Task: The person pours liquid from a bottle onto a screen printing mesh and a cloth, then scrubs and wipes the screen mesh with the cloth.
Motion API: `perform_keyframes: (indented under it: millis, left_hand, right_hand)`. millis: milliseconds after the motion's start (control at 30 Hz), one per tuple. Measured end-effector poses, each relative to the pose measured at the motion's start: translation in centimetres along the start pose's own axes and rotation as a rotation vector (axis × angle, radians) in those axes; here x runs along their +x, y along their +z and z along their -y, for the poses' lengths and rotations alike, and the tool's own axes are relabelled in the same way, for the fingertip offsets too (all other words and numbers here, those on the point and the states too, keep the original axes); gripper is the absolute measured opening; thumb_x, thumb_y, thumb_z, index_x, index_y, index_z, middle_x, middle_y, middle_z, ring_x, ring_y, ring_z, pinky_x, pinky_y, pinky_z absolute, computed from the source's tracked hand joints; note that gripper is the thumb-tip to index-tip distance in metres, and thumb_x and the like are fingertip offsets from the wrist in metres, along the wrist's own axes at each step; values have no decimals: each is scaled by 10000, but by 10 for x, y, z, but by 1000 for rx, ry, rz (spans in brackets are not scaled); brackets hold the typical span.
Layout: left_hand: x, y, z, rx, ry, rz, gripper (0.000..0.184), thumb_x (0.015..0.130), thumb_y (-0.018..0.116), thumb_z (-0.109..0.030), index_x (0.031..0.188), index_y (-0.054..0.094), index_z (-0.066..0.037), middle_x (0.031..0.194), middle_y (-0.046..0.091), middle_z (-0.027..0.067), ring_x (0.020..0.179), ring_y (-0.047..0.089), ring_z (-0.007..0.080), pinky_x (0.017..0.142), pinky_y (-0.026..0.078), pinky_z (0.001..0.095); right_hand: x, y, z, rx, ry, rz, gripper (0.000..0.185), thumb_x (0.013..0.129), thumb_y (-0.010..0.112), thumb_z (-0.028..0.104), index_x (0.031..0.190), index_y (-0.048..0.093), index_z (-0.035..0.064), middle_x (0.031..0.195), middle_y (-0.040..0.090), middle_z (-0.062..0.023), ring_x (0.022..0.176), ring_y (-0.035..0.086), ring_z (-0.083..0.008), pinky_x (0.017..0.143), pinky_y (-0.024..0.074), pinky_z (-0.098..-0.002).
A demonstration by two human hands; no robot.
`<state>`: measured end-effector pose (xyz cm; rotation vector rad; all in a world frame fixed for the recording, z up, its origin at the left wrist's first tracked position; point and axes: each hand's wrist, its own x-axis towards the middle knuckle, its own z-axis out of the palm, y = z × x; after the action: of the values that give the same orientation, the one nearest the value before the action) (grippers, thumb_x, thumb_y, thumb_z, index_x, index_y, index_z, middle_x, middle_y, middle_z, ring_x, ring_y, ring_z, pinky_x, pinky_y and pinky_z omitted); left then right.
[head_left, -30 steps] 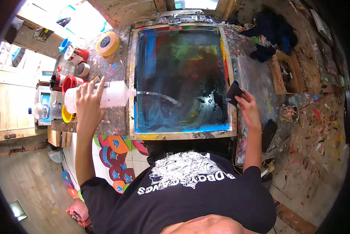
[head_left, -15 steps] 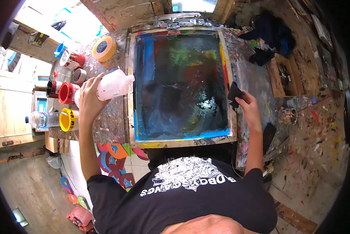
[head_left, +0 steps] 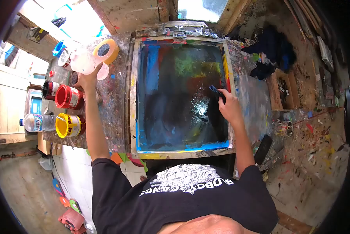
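A pale pinkish-white plastic bottle (head_left: 82,61) is in my left hand (head_left: 88,80), above the left side of the worktable near the paint tubs. My fingers close around it. Close to my thumb shows a pale round shape, perhaps the bottle's end. My right hand (head_left: 230,107) is over the right part of a wooden-framed printing screen (head_left: 134,117), pinching a small dark flat piece (head_left: 215,90) with a bluish edge. I cannot tell its material. Left of that hand, a shiny wet patch (head_left: 200,108) lies on the dark, paint-stained mesh.
To the left stand a red paint tub (head_left: 69,97), a yellow paint tub (head_left: 68,125) and a water bottle (head_left: 38,122). A tape roll (head_left: 106,51) lies behind my left hand. Metal clamps (head_left: 179,34) sit at the screen's far edge. A wooden box (head_left: 283,89) and dark cloth (head_left: 274,48) are at right.
My left hand has carried the bottle away from the screen, leftward and back. My right hand has moved left with the dark piece, from beside the frame to over the mesh. The view has shifted slightly.
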<state>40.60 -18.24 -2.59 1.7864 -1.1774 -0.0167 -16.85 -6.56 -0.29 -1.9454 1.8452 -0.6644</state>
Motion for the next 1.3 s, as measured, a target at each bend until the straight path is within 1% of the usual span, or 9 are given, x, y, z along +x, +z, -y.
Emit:
perform_keyframes:
  millis: [267,367,500,700,900,1033,1100,1167,1300]
  left_hand:
    - [-45,7,8,47,-93,-220,968,634,991,-416,1336,548,84,1340,582,229,1300,530,371,1143,386,439]
    - [-188,-57,-90,26,510,58,689,731,904,-381,1212,613,18,1197,619,168,1237,551,378,1100,375,535]
    - [-334,-119,-149,58,523,792,571,712,870,-457,1070,691,-49,1132,620,122,1134,580,304,1042,378,482]
    - [-374,-121,-134,107,474,795,447,801,840,-266,1125,662,-13,1142,618,115,1098,581,297,973,430,432]
    - [-374,-122,-132,80,513,726,472,748,874,-221,1126,676,-18,1144,622,120,1077,583,322,954,431,454]
    - [-375,-121,-134,71,518,700,485,736,878,-213,1132,678,-17,1137,627,119,1076,587,314,954,432,453]
    - [-372,-123,-137,89,523,699,489,730,879,-211,1130,678,-13,1134,628,117,1081,591,312,960,431,453]
    - [-371,-126,-138,89,538,704,492,730,876,-212,1133,677,-12,1138,627,116,1090,593,310,965,430,453]
    - [-376,-123,-132,104,534,700,489,743,866,-225,1143,675,-19,1141,623,112,1094,594,301,976,424,452]
  right_hand:
    - [-33,-1,-16,-96,-166,-35,340,901,594,2,1227,688,21,1082,704,-225,1018,648,-403,914,521,-476]
    - [-20,-16,-28,-113,-142,-41,350,889,593,-10,1222,694,16,1083,709,-212,1022,644,-398,921,517,-471]
    - [38,-14,-31,-148,-174,-67,318,871,598,-7,1166,715,8,1064,714,-215,1025,643,-402,923,516,-482]
    - [157,80,-37,-207,-282,-111,308,876,550,51,1127,728,30,974,722,-218,967,681,-399,854,562,-493]
    - [-36,107,29,182,-1271,391,191,918,599,80,1061,726,74,1137,734,-106,1069,716,-312,972,583,-414]
    - [71,46,-1,-153,-1008,236,271,885,564,-6,1096,716,70,1180,712,-156,1098,703,-332,983,585,-395]
    - [151,74,-47,-235,-760,-174,301,863,549,-31,1125,688,17,1095,692,-204,1034,677,-396,917,568,-463]
    - [129,79,6,-22,-580,162,384,900,524,-24,1254,671,-6,1335,646,-241,1301,603,-351,1104,495,-414]
    - [-35,130,70,255,-1258,670,440,883,562,6,1289,697,108,1505,564,-116,1417,512,-306,1194,407,-437]
